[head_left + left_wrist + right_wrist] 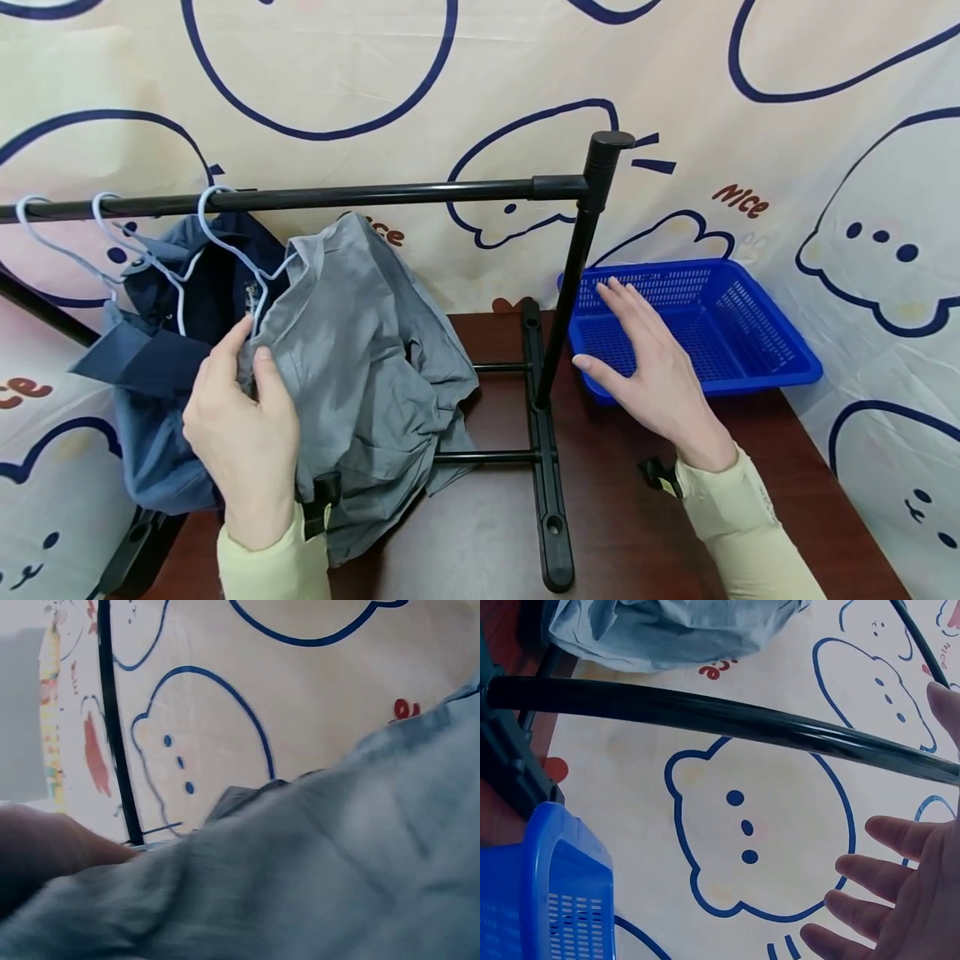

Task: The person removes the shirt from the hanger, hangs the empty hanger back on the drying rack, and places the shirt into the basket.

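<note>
A grey garment (pixel 360 333) hangs from a light blue hanger (pixel 228 237) hooked over the black rail. At the garment's left edge, just below the hanger's shoulder, my left hand (pixel 243 437) pinches the cloth between thumb and fingers. Grey cloth (pixel 315 855) fills the lower part of the left wrist view and hides most of that hand. My right hand (pixel 656 371) holds nothing; its fingers are extended and the thumb spread, in front of the blue basket (pixel 750 383). In the right wrist view its fingers (pixel 881 874) point toward the patterned backdrop.
Left of the grey garment, a navy and blue garment (pixel 165 450) hangs on the black rail (pixel 390 196), with further light blue hangers (pixel 56 242) beside it. The rack's upright post (pixel 573 283) and foot (pixel 551 500) stand between the hands on the brown table (pixel 637 533).
</note>
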The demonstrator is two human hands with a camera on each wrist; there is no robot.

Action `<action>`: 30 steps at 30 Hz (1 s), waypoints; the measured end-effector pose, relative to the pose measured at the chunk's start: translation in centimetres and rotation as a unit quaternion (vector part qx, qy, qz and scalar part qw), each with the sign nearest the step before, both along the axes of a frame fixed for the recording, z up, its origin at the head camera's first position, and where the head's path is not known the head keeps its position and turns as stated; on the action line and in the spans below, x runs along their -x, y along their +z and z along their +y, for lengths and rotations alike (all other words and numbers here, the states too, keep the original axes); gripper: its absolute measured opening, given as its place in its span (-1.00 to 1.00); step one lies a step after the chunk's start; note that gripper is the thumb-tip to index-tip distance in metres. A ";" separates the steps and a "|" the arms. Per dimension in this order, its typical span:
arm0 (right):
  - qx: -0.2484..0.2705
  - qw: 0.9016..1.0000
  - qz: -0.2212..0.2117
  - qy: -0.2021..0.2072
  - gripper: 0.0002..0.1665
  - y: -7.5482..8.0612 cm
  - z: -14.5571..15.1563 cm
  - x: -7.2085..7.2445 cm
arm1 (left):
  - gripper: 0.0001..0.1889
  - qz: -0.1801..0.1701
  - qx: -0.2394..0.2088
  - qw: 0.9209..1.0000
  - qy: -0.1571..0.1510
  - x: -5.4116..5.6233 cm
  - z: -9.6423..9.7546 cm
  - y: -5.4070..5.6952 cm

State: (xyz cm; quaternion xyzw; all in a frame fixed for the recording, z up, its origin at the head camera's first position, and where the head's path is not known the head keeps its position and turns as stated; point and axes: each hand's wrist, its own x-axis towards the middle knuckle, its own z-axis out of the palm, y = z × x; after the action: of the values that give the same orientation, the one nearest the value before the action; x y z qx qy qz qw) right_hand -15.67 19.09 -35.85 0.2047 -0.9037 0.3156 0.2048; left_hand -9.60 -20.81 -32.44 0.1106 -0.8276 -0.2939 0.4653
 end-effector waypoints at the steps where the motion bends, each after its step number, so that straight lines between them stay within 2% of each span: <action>1: 0.000 1.000 -0.002 0.001 0.00 0.0 -0.1 0.0 | -0.65 0.015 0.004 1.000 -0.005 0.2 -0.1 -0.1; 5: 0.005 1.000 -0.009 0.002 -0.01 -0.1 -0.3 -0.3 | -0.71 0.067 0.001 0.998 -0.012 0.8 0.0 -0.2; 10: 0.010 1.000 -0.007 0.008 -0.01 0.2 -0.5 -0.6 | -0.76 0.113 -0.020 0.993 -0.017 1.2 0.5 0.4; 19: 0.018 0.999 0.015 0.037 0.01 0.7 -0.8 -1.1 | -0.80 0.186 -0.019 0.982 -0.030 0.8 1.3 1.8; 25: 0.051 0.996 0.043 0.064 -0.02 0.8 -1.0 -1.5 | -0.81 0.245 -0.016 0.969 -0.034 0.6 1.4 1.8; 30: 0.098 0.985 0.097 0.105 0.00 1.4 -1.9 -1.8 | -0.79 0.286 -0.018 0.957 -0.052 0.5 1.5 1.7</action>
State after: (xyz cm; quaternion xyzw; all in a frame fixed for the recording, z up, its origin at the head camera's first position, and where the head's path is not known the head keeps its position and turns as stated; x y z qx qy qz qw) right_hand -13.84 17.20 -34.41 0.3069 -0.8178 0.4008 0.2763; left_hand -10.09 -19.32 -30.70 -0.0129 -0.6593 -0.3519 0.6644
